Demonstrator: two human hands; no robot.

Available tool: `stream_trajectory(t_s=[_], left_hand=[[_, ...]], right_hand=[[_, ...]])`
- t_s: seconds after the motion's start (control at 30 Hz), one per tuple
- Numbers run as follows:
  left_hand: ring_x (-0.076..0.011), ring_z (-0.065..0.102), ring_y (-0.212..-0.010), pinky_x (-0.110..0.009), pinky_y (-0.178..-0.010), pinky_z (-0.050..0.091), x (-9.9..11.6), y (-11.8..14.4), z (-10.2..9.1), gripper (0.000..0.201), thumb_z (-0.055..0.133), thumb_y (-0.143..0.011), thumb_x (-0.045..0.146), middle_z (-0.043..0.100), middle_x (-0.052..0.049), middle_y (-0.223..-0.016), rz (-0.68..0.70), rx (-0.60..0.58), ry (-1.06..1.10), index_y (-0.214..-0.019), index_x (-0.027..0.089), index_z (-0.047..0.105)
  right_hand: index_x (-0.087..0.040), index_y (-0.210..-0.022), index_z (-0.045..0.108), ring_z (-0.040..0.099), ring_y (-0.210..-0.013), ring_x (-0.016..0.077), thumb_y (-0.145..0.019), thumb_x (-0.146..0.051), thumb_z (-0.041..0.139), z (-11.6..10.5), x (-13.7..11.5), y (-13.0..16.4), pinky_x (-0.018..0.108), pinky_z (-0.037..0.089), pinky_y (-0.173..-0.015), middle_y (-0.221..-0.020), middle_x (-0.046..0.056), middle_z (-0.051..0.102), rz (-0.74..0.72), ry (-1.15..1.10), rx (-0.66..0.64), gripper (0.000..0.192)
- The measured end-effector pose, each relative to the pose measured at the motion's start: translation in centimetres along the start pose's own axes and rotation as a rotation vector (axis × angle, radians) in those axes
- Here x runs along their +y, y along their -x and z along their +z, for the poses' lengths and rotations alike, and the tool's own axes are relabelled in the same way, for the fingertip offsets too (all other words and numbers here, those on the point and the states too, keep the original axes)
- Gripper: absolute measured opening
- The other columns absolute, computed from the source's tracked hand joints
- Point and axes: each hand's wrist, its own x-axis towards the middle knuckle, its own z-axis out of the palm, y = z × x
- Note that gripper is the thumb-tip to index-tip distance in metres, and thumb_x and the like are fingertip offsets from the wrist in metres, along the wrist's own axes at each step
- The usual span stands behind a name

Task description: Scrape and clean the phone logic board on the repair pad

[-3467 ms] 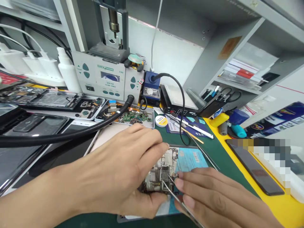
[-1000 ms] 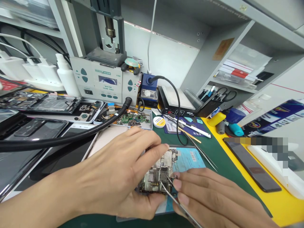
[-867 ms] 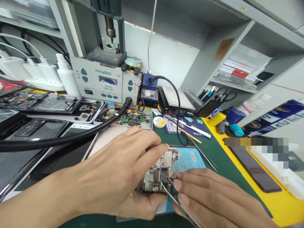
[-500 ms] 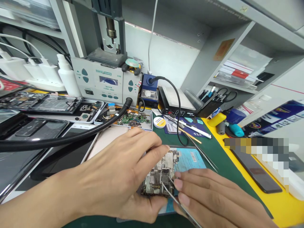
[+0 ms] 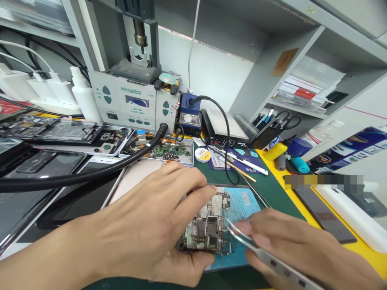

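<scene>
Gripped at its edges, a phone circuit board [image 5: 201,231] covered with metal shields and chips is held by my left hand [image 5: 163,217], the thumb at its near edge and fingers over its far side. Under the board lies a blue notebook [image 5: 244,205]. My right hand [image 5: 290,241] is closed around metal tweezers [image 5: 256,249]. Their tips point left, just right of the board's dark chip area [image 5: 212,227], over the notebook. Part of the board is covered by my left hand.
Behind stand a hot air station [image 5: 133,100] and its black hose [image 5: 115,177]. A tray of circuit parts [image 5: 178,151], a round tin [image 5: 202,154] and tools lie farther back. Opened phones [image 5: 60,125] are at the left, a dark phone [image 5: 325,215] at the right.
My right hand has drawn the tweezers right, away from the dark chip area of the board. My left hand keeps its hold, nearly still.
</scene>
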Motion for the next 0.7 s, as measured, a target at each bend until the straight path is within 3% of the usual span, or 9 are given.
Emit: stream_trajectory(t_s=[0.07,0.17,0.23,0.37,0.47,0.6,0.7], left_hand=[[-0.0314,0.062,-0.107,-0.046,-0.092,0.054,0.0,0.1,0.0,0.054,0.071,-0.086,0.039,0.065,-0.012,-0.114,0.011,0.001,-0.014,-0.130,0.010,0.058],[-0.0288,0.060,-0.103,-0.046,-0.092,0.053,-0.2,0.1,0.0,0.053,0.072,-0.087,0.037,0.064,-0.012,-0.113,0.005,-0.018,0.002,-0.130,0.010,0.058],[-0.0277,0.058,-0.101,-0.044,-0.089,0.052,-0.4,0.3,0.0,0.051,0.075,-0.085,0.035,0.063,-0.010,-0.113,-0.033,-0.054,0.022,-0.129,0.012,0.061],[-0.0283,0.059,-0.104,-0.045,-0.090,0.051,-0.5,0.6,0.0,0.052,0.077,-0.084,0.039,0.062,-0.009,-0.115,-0.104,-0.119,0.019,-0.129,0.016,0.063],[-0.0301,0.059,-0.110,-0.047,-0.097,0.048,-0.4,0.8,0.1,0.051,0.074,-0.088,0.040,0.062,-0.009,-0.119,-0.102,-0.112,0.016,-0.132,0.017,0.062],[-0.0298,0.058,-0.114,-0.048,-0.104,0.042,-0.2,1.0,0.4,0.051,0.071,-0.091,0.042,0.062,-0.007,-0.125,-0.132,-0.097,0.021,-0.135,0.022,0.059],[-0.0294,0.058,-0.116,-0.048,-0.108,0.039,-0.1,1.0,0.6,0.051,0.070,-0.092,0.043,0.062,-0.006,-0.126,-0.145,-0.095,0.026,-0.137,0.024,0.058]], right_hand=[[-0.021,-0.107,0.079,0.085,-0.084,0.0182,-0.096,-0.021,0.080,0.3,-0.2,-0.4,0.019,0.069,-0.082,-0.100,0.005,0.087,0.130,-0.001,0.079,0.010],[-0.033,-0.111,0.078,0.082,-0.079,0.0187,-0.095,-0.028,0.081,0.9,-0.1,-1.1,0.025,0.069,-0.073,-0.097,-0.001,0.085,0.535,-0.117,0.382,0.017],[-0.032,-0.111,0.078,0.078,-0.068,0.0173,-0.097,-0.036,0.079,1.0,0.8,-1.7,0.025,0.066,-0.062,-0.087,-0.001,0.083,0.738,-0.281,0.477,0.014],[-0.023,-0.093,0.072,0.070,-0.059,0.0152,-0.099,-0.051,0.072,0.2,4.3,-2.5,0.025,0.057,-0.050,-0.074,0.000,0.076,0.865,-0.341,0.535,0.029],[-0.019,-0.087,0.067,0.069,-0.061,0.0136,-0.104,-0.047,0.067,-1.0,6.9,-2.2,0.025,0.056,-0.054,-0.073,-0.002,0.071,0.967,-0.259,0.442,0.032],[-0.016,-0.097,0.071,0.065,-0.059,0.0111,-0.107,-0.040,0.068,-2.4,9.1,-1.4,0.026,0.057,-0.057,-0.081,-0.003,0.071,1.169,-0.127,0.118,0.027],[-0.016,-0.112,0.072,0.072,-0.075,0.0155,-0.106,-0.038,0.069,-2.9,10.3,-1.3,0.031,0.063,-0.068,-0.100,0.003,0.075,1.254,-0.048,-0.095,0.023]])
